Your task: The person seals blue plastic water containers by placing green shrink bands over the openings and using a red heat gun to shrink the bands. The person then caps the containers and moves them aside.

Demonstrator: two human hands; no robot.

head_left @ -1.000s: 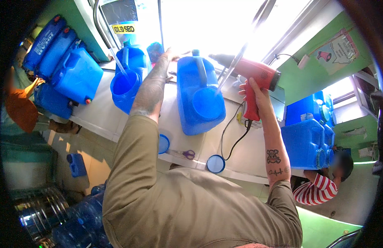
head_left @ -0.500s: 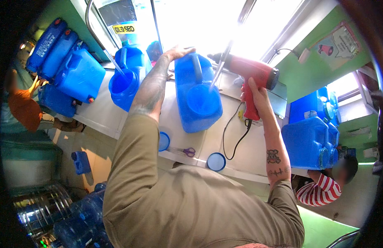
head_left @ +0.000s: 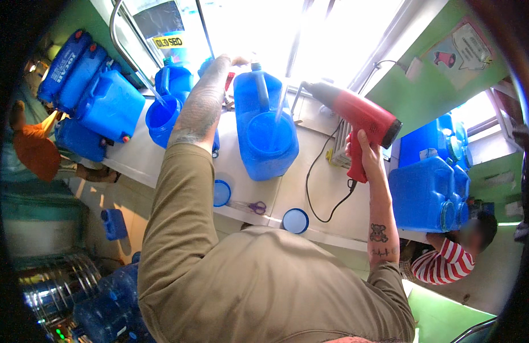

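Observation:
My right hand is closed round the handle of a red heat gun, its dark nozzle pointing left toward a blue water jug. This jug stands on the white counter with its wide round mouth facing me, and a clear tube reaches down to it. My left hand is up beside the small capped spout at the jug's far end. Glare washes out its fingers, so I cannot tell whether they grip anything. Left of my forearm, another blue jug has a second clear tube in its mouth.
Two round blue lids and purple-handled scissors lie along the counter's near edge. The gun's black cord loops across the counter. More blue jugs stand left and right. People are at both sides, one in a striped sleeve.
My left hand has moved off the jug's top, up and left, and the capped spout now shows. The heat gun has shifted right and lower, its nozzle tilted further upward.

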